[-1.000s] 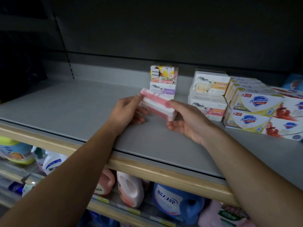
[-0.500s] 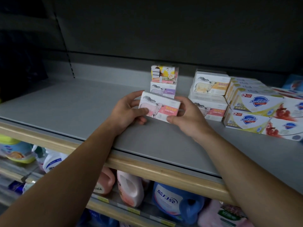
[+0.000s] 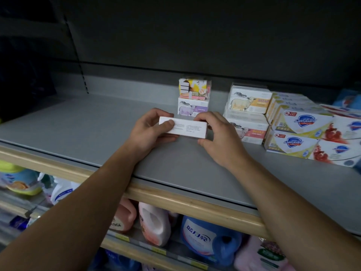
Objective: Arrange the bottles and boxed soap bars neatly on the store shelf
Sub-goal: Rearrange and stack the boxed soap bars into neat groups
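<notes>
A small white soap box (image 3: 187,129) is held just above the grey shelf (image 3: 78,130), its plain printed side facing me. My left hand (image 3: 150,132) grips its left end, thumb across the front. My right hand (image 3: 218,133) holds its right end with curled fingers. Right behind it stand two stacked soap boxes: a purple sheep box (image 3: 192,107) below and a yellow-pink box (image 3: 194,89) on top. To the right are stacked sheep-print boxes (image 3: 249,102) and several Safeguard boxes (image 3: 298,122).
The shelf's wooden front lip (image 3: 175,198) runs below my forearms. The lower shelf holds detergent bottles: pink ones (image 3: 154,222), a blue one (image 3: 207,239), and white and yellow-capped ones (image 3: 21,180) at the left. A dark back panel closes the shelf behind.
Both hands have turned the box over: its pink-edged side, then its sheep-print face showed; now the plain white printed side faces me. It stays in front of the two-box stack.
</notes>
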{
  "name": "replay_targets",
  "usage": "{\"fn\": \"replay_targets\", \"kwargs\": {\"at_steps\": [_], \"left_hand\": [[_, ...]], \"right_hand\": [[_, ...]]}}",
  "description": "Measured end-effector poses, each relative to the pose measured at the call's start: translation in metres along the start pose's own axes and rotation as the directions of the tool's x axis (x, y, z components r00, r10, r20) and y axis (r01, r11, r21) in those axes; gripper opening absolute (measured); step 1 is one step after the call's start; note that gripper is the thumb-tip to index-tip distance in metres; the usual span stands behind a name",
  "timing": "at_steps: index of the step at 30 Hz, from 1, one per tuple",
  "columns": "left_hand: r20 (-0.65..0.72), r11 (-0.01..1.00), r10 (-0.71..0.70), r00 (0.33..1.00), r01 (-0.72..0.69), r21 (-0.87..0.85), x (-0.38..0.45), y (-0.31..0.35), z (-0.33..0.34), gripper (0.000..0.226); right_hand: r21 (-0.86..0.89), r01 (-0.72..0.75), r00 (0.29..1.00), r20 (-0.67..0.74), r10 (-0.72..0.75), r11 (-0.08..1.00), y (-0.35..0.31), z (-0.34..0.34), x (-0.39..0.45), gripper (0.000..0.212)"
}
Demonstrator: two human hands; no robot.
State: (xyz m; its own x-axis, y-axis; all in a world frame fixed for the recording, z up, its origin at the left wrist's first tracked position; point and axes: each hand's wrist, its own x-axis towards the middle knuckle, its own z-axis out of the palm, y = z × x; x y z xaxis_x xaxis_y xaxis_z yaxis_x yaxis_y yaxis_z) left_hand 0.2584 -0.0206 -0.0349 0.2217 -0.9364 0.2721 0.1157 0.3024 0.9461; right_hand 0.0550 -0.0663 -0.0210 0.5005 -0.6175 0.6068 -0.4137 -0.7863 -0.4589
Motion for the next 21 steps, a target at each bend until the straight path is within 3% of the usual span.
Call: {"fn": "replay_targets", "kwargs": {"at_steps": [5, 11, 17, 21], "left_hand": [[-0.048, 0.986, 0.038, 0.998, -0.029, 0.163, -0.002, 0.002, 0.004, 0.014], [-0.163, 0.85, 0.2, 0.966, -0.088, 0.519, -0.001, 0.0, 0.005, 0.032], [0.062, 0.647, 0.266, 0.962, -0.226, 0.729, -0.006, -0.001, 0.009, 0.046], [0.19, 0.44, 0.383, 0.904, -0.36, 0.823, -0.007, -0.004, 0.01, 0.048]], "right_hand": [[0.206, -0.14, 0.989, -0.025, 0.148, 0.969, 0.005, 0.001, -0.002, 0.048], [0.243, -0.293, 0.955, 0.133, 0.267, 0.925, 0.013, 0.002, -0.005, 0.04], [0.164, -0.307, 0.945, 0.166, 0.281, 0.937, 0.009, 0.001, -0.004, 0.039], [-0.039, -0.204, 0.979, 0.006, 0.204, 0.978, -0.003, -0.011, -0.001, 0.042]]}}
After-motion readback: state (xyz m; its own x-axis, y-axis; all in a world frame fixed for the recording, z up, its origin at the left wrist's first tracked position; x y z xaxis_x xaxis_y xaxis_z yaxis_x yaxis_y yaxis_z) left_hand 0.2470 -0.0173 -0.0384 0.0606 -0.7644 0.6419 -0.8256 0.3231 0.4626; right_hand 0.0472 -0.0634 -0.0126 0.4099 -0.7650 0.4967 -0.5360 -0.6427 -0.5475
